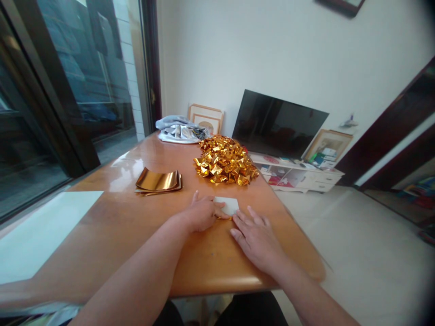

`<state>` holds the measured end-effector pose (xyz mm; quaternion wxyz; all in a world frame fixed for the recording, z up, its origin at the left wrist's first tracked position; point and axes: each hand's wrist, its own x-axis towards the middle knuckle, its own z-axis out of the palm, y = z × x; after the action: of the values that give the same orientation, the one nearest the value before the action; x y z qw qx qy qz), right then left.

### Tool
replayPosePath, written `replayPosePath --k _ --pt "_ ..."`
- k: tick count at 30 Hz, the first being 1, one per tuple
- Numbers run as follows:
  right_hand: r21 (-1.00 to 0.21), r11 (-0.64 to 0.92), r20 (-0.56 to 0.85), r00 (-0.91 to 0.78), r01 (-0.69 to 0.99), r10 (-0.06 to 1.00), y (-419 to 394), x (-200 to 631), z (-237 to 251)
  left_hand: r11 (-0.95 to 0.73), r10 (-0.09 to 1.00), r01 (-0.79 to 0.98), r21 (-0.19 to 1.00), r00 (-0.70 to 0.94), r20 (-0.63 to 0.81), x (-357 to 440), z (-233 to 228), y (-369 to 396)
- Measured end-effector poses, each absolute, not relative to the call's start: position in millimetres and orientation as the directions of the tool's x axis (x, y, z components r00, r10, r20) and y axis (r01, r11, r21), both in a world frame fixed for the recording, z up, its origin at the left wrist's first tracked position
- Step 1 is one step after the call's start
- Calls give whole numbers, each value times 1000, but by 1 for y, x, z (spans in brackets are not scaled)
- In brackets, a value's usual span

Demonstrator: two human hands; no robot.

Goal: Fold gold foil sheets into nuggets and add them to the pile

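Pressing flat, your left hand (203,213) and right hand (255,236) are pinning one sheet (228,204) (grasping nothing); pile (224,160) folded, stack (158,181) waiting.

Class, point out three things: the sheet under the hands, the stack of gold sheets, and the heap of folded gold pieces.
sheet (228,204), head view, its bare white upper face.
stack of gold sheets (158,180), head view, top sheet's middle.
heap of folded gold pieces (224,160), head view, centre.

Readable text: none can be made out anywhere.
Framed pictures (206,118) by the wall: any print is too small and blurred.
Items on the TV stand (299,174): lettering cannot be read.
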<state>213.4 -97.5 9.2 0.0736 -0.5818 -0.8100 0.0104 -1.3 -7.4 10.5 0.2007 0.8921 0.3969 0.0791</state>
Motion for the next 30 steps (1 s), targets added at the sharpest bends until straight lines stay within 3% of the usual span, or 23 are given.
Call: replayPosePath --k 12,18,20,24,30 --pt "-31 242 147 -235 970 961 -99 224 8 -570 762 687 451 647 -23 0 13 -10" --pt "-167 315 228 -274 934 934 -96 201 10 -586 752 668 459 659 -2 -1 13 -10" --pt "-218 288 173 -253 932 952 -95 191 10 -584 752 662 469 659 6 -1 12 -9" --pt "-188 202 72 -191 961 979 -96 179 9 -570 764 671 474 645 6 -2 10 -8" --pt "-101 310 30 -308 945 951 -96 178 9 -580 760 639 506 647 54 -6 5 -3"
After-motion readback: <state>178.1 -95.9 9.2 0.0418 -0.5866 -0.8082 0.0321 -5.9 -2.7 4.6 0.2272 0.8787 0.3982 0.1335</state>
